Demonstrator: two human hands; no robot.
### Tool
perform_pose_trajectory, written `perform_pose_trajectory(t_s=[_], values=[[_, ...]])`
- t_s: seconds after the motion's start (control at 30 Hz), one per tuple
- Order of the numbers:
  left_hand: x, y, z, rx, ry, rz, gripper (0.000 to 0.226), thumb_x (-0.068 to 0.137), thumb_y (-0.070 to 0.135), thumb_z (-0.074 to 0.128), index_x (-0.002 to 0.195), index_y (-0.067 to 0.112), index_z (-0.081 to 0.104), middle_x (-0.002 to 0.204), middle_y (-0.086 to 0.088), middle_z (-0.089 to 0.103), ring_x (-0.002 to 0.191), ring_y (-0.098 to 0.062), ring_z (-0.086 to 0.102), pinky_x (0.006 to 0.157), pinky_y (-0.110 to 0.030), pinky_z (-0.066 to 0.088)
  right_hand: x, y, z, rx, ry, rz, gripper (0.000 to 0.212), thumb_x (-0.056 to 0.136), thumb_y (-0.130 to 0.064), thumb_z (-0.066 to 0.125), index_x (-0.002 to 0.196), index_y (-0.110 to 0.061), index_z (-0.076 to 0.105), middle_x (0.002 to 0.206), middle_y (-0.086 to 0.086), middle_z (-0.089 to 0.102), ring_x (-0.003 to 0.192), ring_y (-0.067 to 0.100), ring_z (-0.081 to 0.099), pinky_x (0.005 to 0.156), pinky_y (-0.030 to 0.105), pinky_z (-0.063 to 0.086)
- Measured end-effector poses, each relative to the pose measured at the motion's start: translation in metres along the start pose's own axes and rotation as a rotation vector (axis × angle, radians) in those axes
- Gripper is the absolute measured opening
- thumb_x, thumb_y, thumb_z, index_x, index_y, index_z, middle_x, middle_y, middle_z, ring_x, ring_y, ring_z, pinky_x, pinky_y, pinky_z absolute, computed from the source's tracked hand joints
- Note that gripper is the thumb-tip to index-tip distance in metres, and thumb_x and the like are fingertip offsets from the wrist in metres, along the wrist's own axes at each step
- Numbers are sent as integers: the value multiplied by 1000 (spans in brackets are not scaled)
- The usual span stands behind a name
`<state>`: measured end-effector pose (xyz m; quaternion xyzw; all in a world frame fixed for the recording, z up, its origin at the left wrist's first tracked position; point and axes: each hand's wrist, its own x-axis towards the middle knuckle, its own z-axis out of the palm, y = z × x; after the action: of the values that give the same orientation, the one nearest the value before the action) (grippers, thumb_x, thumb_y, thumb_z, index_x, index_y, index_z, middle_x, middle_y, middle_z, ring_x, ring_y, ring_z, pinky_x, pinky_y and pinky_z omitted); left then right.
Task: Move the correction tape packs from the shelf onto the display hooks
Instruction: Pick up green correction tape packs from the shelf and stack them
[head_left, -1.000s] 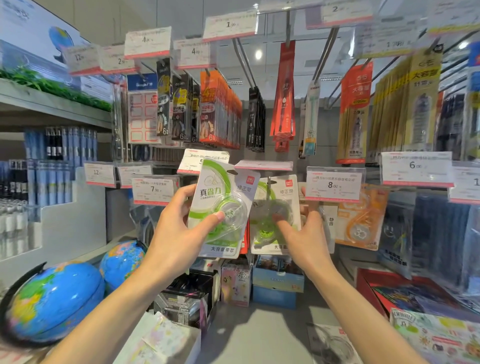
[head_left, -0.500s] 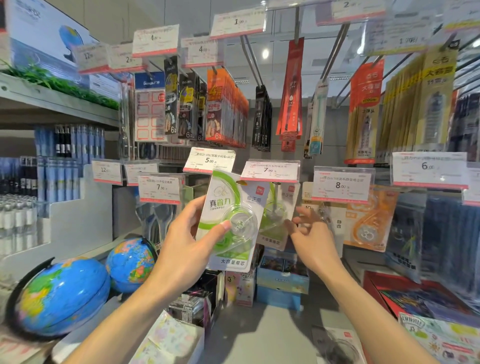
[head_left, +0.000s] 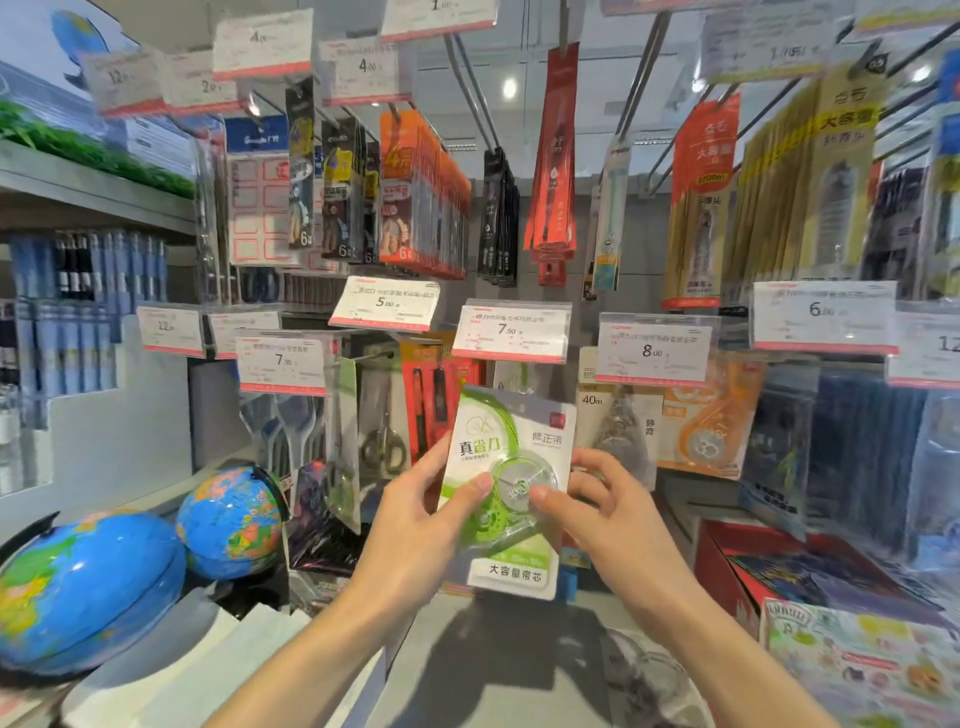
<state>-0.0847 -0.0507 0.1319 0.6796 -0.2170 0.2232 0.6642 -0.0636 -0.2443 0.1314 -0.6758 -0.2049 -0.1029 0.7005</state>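
- So, both hands are on one green correction tape pack, held up in front of the pegs, just under the 7.90 tag.
- Left hand is clamped on the pack's left edge, thumb on the front blister, fingers behind.
- Right hand pinches the right edge the same way, thumb on the clear dispenser. Two-sided grip looks like it's for steadying the card so the hang hole can be lined up with a hook.
- Pack faces the person, print upright, long axis nearly vertical, top tipped a bit to the right.
- Top edge points up toward the tag; the hook itself is hidden behind it, so can't tell if it's threaded yet.
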Motion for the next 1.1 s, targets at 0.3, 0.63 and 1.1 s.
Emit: perform_pose_trajectory(t_s=[0.3, 0.63, 1.1], values=[[14, 23, -17, 620, 132, 313, 27, 94, 25, 72, 121, 26, 69, 104, 14, 59, 89, -3, 62, 77, -12, 46, -7, -6, -24, -71, 56, -76, 46, 88, -10, 79, 126, -21, 57, 111, -5, 81, 101, 17, 79, 82, 36, 65], [62, 82, -21, 1125, 145, 744, 22, 94, 17, 71, 114, 10, 66, 121, -7, 61, 68, -19, 60, 49, -45, 54, -7, -17, -28, -152, 75, -134, 45, 88, -17, 80, 124, -33, 56, 111, -13, 80, 100, 10, 78, 84, 36, 65], [73, 87, -28, 895, 223, 733, 9, 93, 11, 70, 100, 16, 72, 103, 5, 71, 68, 2, 50, 72, -39, 53, 16, -23, -10, -201, 102, -263, 39, 91, -19, 78, 121, -36, 60, 112, -19, 77, 100, -1, 75, 76, 14, 58]])
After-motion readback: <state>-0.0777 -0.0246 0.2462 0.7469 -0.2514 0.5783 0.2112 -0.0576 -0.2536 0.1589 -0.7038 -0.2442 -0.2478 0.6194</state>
